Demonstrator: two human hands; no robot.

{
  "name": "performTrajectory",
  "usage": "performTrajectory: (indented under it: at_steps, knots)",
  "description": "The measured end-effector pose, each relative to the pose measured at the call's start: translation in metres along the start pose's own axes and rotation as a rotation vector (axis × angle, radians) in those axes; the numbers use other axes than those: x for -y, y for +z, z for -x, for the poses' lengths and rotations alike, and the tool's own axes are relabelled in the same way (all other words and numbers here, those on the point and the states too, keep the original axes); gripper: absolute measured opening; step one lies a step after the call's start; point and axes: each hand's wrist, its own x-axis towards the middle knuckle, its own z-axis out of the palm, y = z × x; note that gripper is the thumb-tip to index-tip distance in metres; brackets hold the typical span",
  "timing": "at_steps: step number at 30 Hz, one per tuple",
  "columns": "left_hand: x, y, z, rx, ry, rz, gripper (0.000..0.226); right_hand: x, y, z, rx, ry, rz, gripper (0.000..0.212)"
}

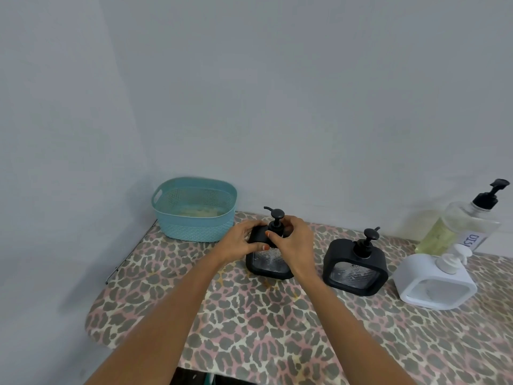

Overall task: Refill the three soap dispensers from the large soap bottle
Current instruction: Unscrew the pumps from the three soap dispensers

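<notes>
Three square soap dispensers stand in a row on the leopard-print board. My left hand [241, 240] grips the upper left corner of the leftmost black dispenser [268, 263]. My right hand [291, 240] has its fingers curled round the collar of that dispenser's black pump [276, 218]. A second black dispenser [355, 266] stands to the right with its pump on. Right of it is a white dispenser [433, 282] with a white pump. The large clear soap bottle [460, 226], holding yellowish liquid, stands upright at the far right against the wall.
A teal plastic basket [194, 209] sits at the board's back left corner by the wall. The leopard-print board [263, 329] ends in a rounded edge on the left. Grey walls stand behind and to the left.
</notes>
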Motion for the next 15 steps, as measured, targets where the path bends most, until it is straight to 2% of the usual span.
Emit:
performTrajectory:
  at_steps: [15]
  knots:
    - [-0.006,-0.001,0.000,0.020,-0.032,-0.139,0.063,0.062,-0.050,-0.016,-0.133,-0.169,-0.148,0.039]
